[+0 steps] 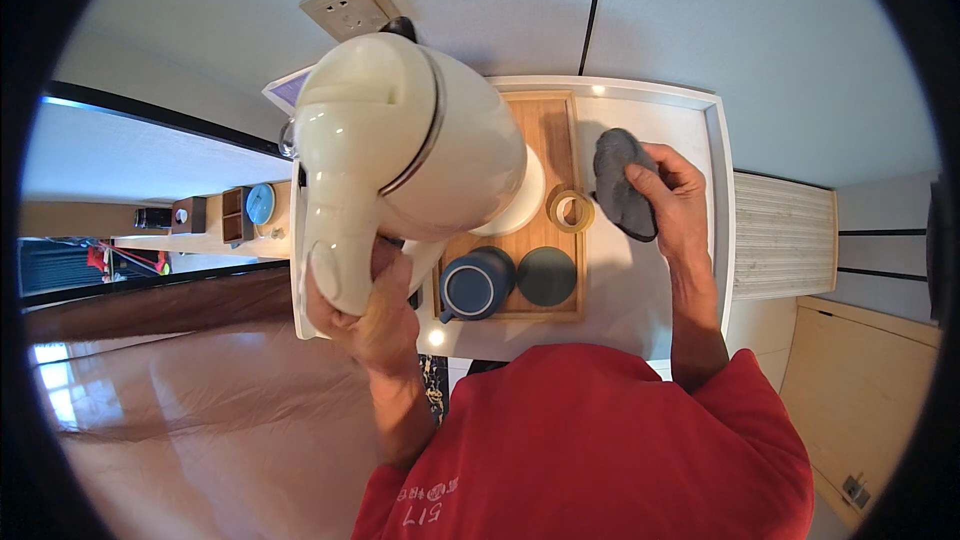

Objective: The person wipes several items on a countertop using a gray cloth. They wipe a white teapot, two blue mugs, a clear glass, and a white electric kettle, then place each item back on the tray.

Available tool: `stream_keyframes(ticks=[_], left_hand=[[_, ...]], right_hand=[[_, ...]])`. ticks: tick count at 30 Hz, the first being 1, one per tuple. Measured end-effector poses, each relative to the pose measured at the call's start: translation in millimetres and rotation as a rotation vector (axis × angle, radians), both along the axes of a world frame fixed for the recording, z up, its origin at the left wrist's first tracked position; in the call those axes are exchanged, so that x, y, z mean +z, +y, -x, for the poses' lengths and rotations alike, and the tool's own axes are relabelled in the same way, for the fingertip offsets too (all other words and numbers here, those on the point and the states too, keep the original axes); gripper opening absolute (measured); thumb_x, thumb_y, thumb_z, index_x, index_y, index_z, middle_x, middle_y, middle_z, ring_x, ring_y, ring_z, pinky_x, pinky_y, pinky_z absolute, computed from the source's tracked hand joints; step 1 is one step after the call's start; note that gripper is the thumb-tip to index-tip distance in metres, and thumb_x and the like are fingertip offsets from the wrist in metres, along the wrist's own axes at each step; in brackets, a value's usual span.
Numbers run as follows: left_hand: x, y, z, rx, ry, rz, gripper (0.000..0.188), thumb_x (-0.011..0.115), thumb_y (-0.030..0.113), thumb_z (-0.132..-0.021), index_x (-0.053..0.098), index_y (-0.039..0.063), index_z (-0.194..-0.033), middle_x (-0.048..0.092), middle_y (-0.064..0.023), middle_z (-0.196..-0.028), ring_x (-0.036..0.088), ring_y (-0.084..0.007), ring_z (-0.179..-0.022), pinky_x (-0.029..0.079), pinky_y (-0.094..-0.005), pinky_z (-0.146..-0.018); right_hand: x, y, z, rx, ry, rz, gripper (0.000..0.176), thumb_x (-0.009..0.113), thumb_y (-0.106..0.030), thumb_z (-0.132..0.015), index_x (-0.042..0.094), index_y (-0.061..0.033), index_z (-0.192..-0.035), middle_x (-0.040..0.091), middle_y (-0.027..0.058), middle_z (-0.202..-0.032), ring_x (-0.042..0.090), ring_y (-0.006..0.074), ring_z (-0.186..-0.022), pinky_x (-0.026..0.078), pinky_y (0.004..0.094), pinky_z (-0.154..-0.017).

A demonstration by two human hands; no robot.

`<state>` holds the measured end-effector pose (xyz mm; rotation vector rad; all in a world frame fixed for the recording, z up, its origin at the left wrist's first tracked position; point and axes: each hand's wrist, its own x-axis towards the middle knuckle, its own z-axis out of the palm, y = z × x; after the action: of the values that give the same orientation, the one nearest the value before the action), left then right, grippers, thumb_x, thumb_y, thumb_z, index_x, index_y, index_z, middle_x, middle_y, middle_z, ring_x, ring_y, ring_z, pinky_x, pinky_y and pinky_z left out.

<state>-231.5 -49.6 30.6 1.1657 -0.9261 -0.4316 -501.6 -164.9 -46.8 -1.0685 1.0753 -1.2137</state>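
My left hand [375, 322] grips the handle of a white electric kettle [465, 142], which is tilted over the left part of a wooden tray [551, 120]. In my right hand [671, 195] is a folded dark grey cloth [622, 184], to the right of the tray. Part of a white round base [529, 195] shows beneath the kettle. A roll of tape [571, 209] lies by the tray's right edge. Nearer to me on the tray are an upside-down blue mug [472, 286] and a dark round coaster [547, 277]. The kettle hides the tray's far left part.
The white tabletop has a raised rim [720, 165] at the back and right. A wall socket [351, 9] is behind the kettle. Brown fabric [210, 390] hangs at the left. A ribbed light panel [784, 232] stands to the right.
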Motion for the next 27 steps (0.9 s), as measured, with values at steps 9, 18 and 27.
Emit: stream_keyframes(ticks=[9, 18, 27], left_hand=[[-31, -18, 15, -0.047, 0.131, -0.200, 0.032, 0.077, -0.007, -0.076, 0.062, 0.000, -0.104, 0.061, -0.0002, -0.086, 0.056, -0.0083, -0.078, 0.046, -0.0238, -0.073], [-56, -19, 16, -0.052, 0.050, -0.232, 0.033, 0.078, -0.002, -0.078, 0.062, -0.002, -0.107, 0.064, -0.0023, -0.089, 0.059, -0.0098, -0.079, 0.049, -0.0240, -0.071], [-66, -14, 9, -0.082, 0.066, -0.259, 0.031, 0.076, -0.003, -0.078, 0.064, -0.001, -0.107, 0.064, -0.0010, -0.087, 0.058, -0.0076, -0.077, 0.049, -0.0219, -0.067]], right_hand=[[-33, 15, 26, -0.156, 0.088, -0.076, 0.023, 0.070, -0.002, -0.089, 0.072, 0.0002, -0.112, 0.071, 0.0032, -0.090, 0.063, 0.0087, -0.078, 0.051, 0.0238, -0.072], [-62, 26, 24, -0.125, 0.067, -0.122, 0.022, 0.069, -0.001, -0.090, 0.071, 0.0001, -0.112, 0.072, 0.0040, -0.094, 0.064, 0.0093, -0.082, 0.052, 0.0243, -0.075], [-70, 24, 19, -0.108, 0.124, -0.161, 0.021, 0.068, -0.002, -0.091, 0.071, 0.0011, -0.112, 0.072, 0.0039, -0.097, 0.064, 0.0093, -0.084, 0.052, 0.0245, -0.078]])
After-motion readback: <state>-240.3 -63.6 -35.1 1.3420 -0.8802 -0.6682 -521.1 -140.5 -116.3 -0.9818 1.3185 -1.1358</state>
